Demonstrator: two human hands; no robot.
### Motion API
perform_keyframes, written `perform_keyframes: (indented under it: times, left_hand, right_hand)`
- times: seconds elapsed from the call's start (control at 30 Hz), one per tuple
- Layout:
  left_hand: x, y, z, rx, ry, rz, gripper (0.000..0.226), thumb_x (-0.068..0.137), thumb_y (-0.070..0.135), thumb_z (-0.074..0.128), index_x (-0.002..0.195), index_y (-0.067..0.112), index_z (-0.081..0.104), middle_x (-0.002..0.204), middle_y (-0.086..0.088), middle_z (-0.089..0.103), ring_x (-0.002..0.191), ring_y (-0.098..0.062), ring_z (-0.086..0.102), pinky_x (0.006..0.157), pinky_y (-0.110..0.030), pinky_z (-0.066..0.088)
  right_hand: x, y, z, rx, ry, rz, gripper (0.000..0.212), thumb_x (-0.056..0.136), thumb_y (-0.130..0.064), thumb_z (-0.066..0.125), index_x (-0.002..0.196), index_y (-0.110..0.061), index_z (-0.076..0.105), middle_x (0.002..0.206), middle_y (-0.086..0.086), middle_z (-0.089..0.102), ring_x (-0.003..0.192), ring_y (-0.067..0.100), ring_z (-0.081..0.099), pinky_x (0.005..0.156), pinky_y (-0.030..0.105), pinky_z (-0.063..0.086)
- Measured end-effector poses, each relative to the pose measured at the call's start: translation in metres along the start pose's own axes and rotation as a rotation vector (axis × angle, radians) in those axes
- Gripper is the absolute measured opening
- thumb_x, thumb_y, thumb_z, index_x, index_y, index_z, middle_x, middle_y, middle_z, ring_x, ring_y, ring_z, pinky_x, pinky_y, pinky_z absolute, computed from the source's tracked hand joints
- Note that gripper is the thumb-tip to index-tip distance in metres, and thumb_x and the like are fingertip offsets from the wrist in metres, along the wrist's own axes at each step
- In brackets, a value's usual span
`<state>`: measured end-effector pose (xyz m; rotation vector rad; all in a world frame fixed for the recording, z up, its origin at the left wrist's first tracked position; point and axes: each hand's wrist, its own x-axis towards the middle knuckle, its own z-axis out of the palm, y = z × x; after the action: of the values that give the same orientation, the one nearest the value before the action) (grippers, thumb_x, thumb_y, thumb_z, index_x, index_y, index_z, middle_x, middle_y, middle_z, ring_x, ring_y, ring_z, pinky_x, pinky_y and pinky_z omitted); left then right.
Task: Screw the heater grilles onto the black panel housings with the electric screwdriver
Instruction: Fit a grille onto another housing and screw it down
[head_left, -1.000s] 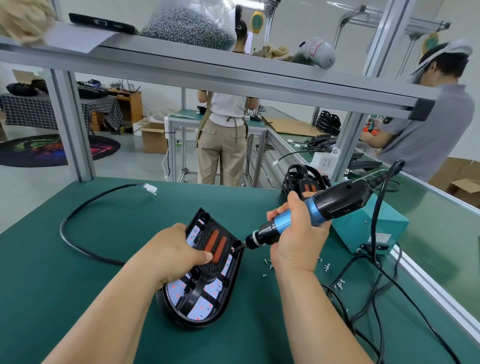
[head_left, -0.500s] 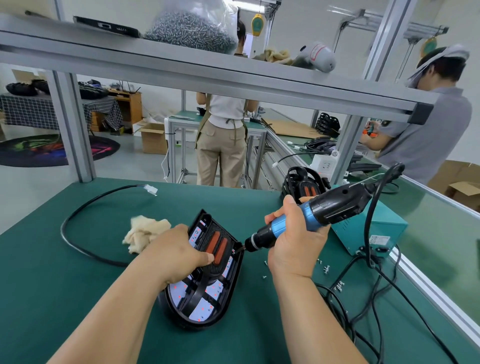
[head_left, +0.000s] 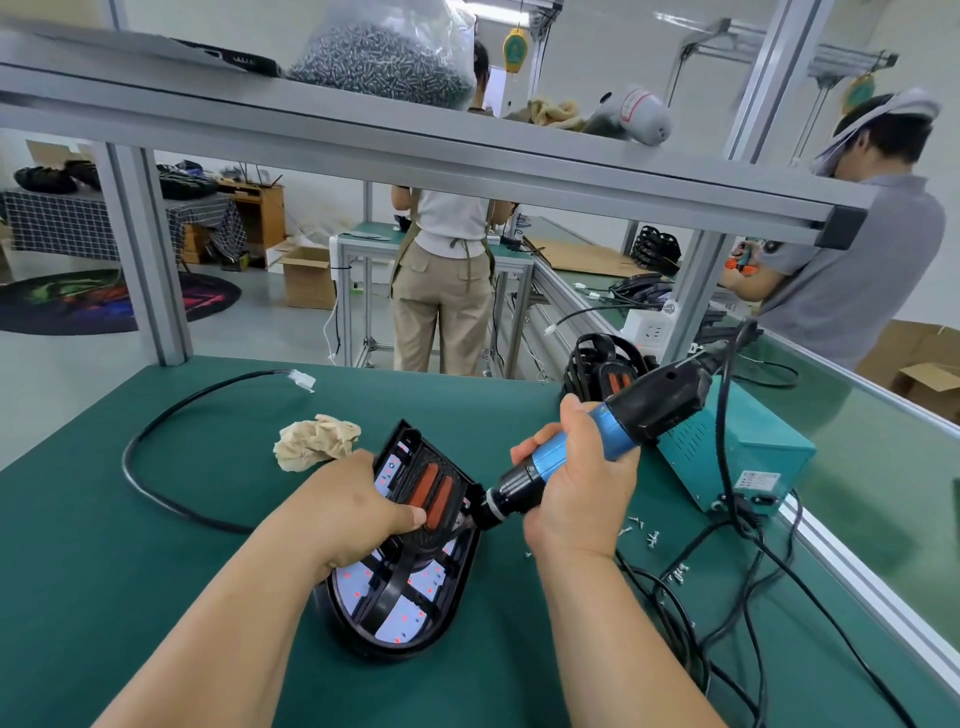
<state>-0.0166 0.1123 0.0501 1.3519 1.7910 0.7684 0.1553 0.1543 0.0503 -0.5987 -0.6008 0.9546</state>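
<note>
One black panel housing (head_left: 358, 636), likely light and stiff: your left hand (head_left: 353, 509) grips its rim, thumb on the grille, while your right hand (head_left: 587, 493) holds the electric screwdriver (head_left: 613, 431).

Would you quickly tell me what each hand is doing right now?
Left hand: closed, gripping the black panel housing.
Right hand: closed around the electric screwdriver, whose tip is at the housing's edge.

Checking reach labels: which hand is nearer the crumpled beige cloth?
Left. The left hand lies beside the crumpled beige cloth; the right hand, gripping the blue electric screwdriver, is beyond the black panel housing.
</note>
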Motion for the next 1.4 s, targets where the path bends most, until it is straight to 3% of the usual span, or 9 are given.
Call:
perform_keyframes:
  times: [0.3, 0.5, 0.83, 1.23, 1.4]
  left_hand:
    - [0.002, -0.008, -0.002, -0.096, -0.023, -0.015, 0.030, 0.078, 0.019, 0.081, 0.101, 0.017, 0.062, 0.098, -0.007, 0.074, 0.094, -0.029, 0.070, 0.092, -0.049, 0.054]
    - [0.003, -0.008, -0.001, -0.110, -0.025, -0.024, 0.033, 0.078, 0.017, 0.082, 0.104, 0.013, 0.062, 0.099, -0.011, 0.073, 0.094, -0.033, 0.070, 0.092, -0.052, 0.054]
    - [0.005, -0.010, 0.000, -0.120, -0.029, -0.004, 0.028, 0.080, 0.013, 0.080, 0.104, 0.019, 0.065, 0.097, -0.003, 0.075, 0.093, -0.027, 0.071, 0.093, -0.048, 0.054]
    - [0.004, -0.008, 0.000, -0.106, -0.038, -0.021, 0.045, 0.079, 0.018, 0.080, 0.119, 0.017, 0.058, 0.109, -0.006, 0.071, 0.102, -0.031, 0.067, 0.096, -0.049, 0.052]
    - [0.004, -0.009, 0.000, -0.108, -0.028, -0.009, 0.031, 0.080, 0.013, 0.080, 0.105, 0.020, 0.064, 0.097, -0.002, 0.075, 0.095, -0.028, 0.070, 0.094, -0.049, 0.053]
  right_hand:
    - [0.021, -0.026, -0.002, 0.100, 0.070, -0.037, 0.023, 0.075, -0.020, 0.071, 0.091, -0.017, 0.054, 0.057, 0.003, 0.051, 0.045, 0.020, 0.050, 0.054, 0.035, 0.050]
    - [0.018, -0.014, -0.002, 0.038, 0.069, -0.067, 0.025, 0.076, -0.019, 0.070, 0.094, -0.018, 0.054, 0.059, 0.002, 0.053, 0.049, 0.018, 0.053, 0.059, 0.037, 0.054]
    - [0.020, 0.001, 0.002, 0.024, 0.049, -0.071, 0.022, 0.075, -0.018, 0.071, 0.090, -0.020, 0.054, 0.063, 0.004, 0.053, 0.048, 0.016, 0.052, 0.055, 0.034, 0.054]
    - [0.018, 0.000, -0.001, 0.010, 0.055, -0.078, 0.024, 0.075, -0.019, 0.070, 0.091, -0.018, 0.054, 0.058, 0.003, 0.051, 0.047, 0.017, 0.051, 0.054, 0.034, 0.054]
    - [0.019, -0.001, 0.001, 0.009, 0.061, -0.082, 0.022, 0.074, -0.018, 0.070, 0.090, -0.018, 0.054, 0.059, 0.002, 0.052, 0.047, 0.017, 0.051, 0.054, 0.034, 0.054]
